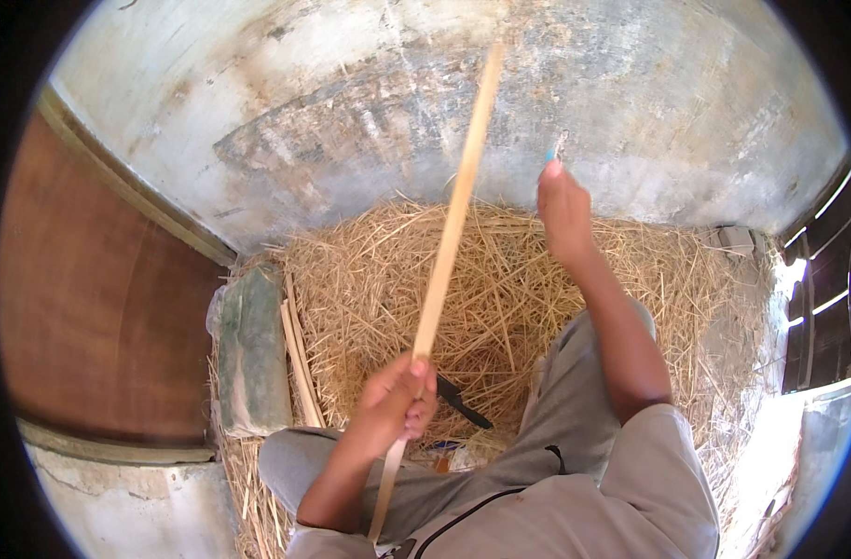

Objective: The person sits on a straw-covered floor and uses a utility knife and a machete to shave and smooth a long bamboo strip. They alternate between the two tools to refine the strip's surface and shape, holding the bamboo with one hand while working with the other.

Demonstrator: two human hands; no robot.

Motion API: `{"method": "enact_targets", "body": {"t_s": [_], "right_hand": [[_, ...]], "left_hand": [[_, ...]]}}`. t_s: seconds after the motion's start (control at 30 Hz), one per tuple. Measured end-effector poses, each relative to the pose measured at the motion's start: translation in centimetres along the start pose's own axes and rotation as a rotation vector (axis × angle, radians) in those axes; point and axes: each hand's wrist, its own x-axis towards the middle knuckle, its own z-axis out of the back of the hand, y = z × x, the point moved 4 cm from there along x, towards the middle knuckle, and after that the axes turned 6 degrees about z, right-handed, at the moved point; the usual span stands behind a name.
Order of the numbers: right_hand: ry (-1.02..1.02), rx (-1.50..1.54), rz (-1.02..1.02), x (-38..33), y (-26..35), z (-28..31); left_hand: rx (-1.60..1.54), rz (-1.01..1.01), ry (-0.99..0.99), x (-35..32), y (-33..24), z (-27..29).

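Observation:
My left hand (395, 402) is closed round a long, flat, pale strip of wood or bamboo (453, 224). The strip slants upward and away from my lap, its far end in front of the wall and its lower end beside my left forearm. Off to the right, my right hand (565, 210) is raised, closed, and apart from the strip. A bit of blue (549, 156) and a thin, blurred whitish tip show above its thumb; the thing itself is too small and smeared to name. Between my legs lies a dark, flat, knife-like tool (464, 403) on the straw.
Loose straw (370, 270) covers the floor around my crossed legs. On the left are a greenish block (254, 354) and several pale wooden strips (300, 359). A stained wall (351, 121) rises ahead, a brown panel (109, 298) stands left, and dark slats (822, 289) stand right.

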Motion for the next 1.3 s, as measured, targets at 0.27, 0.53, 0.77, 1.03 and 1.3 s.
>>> {"method": "enact_targets", "body": {"t_s": [0.27,0.53,0.77,1.03,1.3], "right_hand": [[0.59,-0.012,0.474,-10.0,8.2,-7.8],[0.591,-0.081,0.599,-10.0,8.6,-8.6],[0.519,-0.029,0.37,-7.1,7.1,-8.1],[0.551,-0.071,0.433,-7.3,7.3,-8.0],[0.572,-0.153,0.455,-8.7,7.8,-7.8]], "left_hand": [[-0.24,-0.132,-0.074,1.4,-1.6,2.0],[-0.191,0.008,-0.152,1.3,-1.1,1.7],[-0.224,0.022,-0.044,1.8,-0.7,1.3],[-0.252,-0.027,-0.026,1.8,-0.8,1.5],[-0.232,0.001,0.014,2.0,-0.4,1.2]]}}
